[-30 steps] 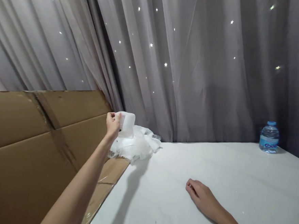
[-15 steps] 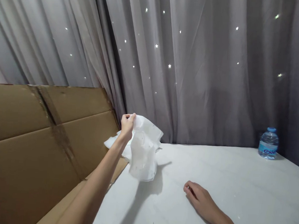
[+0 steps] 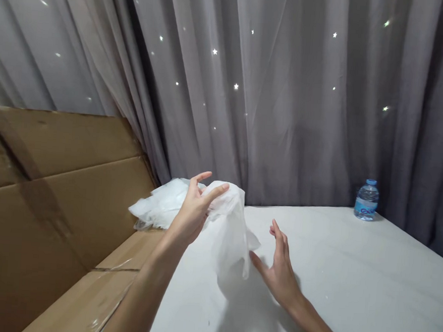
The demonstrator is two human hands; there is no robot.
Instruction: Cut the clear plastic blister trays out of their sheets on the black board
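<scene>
- Left hand [image 3: 196,207] is raised over the table's left part, its thumb laid along a thin white sheet [image 3: 230,227] and its forefinger stretched out; it grips the sheet, though the other fingertips are hidden.
- Right hand [image 3: 280,269] is spread, thumb well apart from the fingers, holding nothing; its thumb tip is by the sheet's right edge, and whether they touch I cannot tell.
- Between the two hands, the sheet hangs in loose folds above the tabletop [image 3: 336,255], its lower corner dangling and its shadow falling beneath.
- To the left, the upright brown cardboard [image 3: 90,192] walls off that side; a lower cardboard strip [image 3: 120,260] runs along the left side of the tabletop, partly behind the left forearm.
- Rightward, the tabletop spreads broad and flat from the right hand to its slanting right edge; its far edge meets the curtain [image 3: 297,115].
- Soft and translucent, the sheet creases easily; a rumpled pile of similar white sheets [image 3: 162,202] lies behind the left wrist, against the cardboard.
- Stiff creases and a dark taped band cross the cardboard; the grey curtain falls in long pleats dotted with bright stars.
- Clear and rounded, a bottle [image 3: 366,204] with a blue cap and label stands upright near the curtain, well apart from both hands.
</scene>
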